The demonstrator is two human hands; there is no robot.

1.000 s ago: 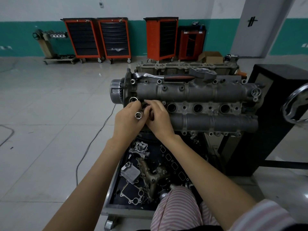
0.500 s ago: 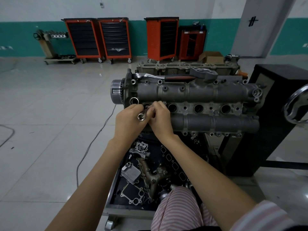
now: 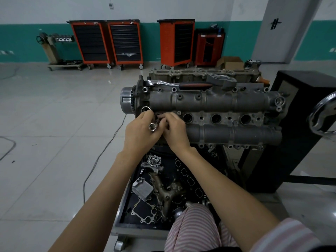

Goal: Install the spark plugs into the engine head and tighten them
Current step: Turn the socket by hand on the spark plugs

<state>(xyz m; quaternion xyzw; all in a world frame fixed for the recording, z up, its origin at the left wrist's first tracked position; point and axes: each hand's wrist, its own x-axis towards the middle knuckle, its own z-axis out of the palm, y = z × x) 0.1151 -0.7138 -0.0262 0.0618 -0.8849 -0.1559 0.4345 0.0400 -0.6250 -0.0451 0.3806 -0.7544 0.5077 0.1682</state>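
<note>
Both hands sit at the leftmost plug well of the engine head (image 3: 209, 113), closer over it than a second ago. The left hand (image 3: 141, 132) has crept up and to the right; its fingers are curled round a chrome socket (image 3: 152, 127) whose open end faces the camera. The socket's mouth has tipped slightly since a second ago and now sits a little higher against the head, just beside the well.

The right hand (image 3: 174, 130) has its fingertips bunched and pinching at the mouth of that same well, touching the left hand's fingers. Something small and dark shows between the fingertips; I cannot tell whether it is a spark plug or the rim of the well. No spark plug is plainly visible anywhere.

The three other wells (image 3: 216, 118) to the right stand open and look dark inside; whether any plug is seated down there cannot be seen.

The ratchet (image 3: 179, 84) lies untouched along the top edge of the head, handle to the right, well apart from both hands.

Judgement: the shift is small, a fine adjustment at the first well and not a new step. It reads as feeding a plug, or the socket carrying it, into the first well by hand. Tightening has not begun, since the ratchet is not in use. Task looks early, with three wells yet to do.

Below the head, a black tray (image 3: 127, 195) holds loose castings and gaskets.
</note>
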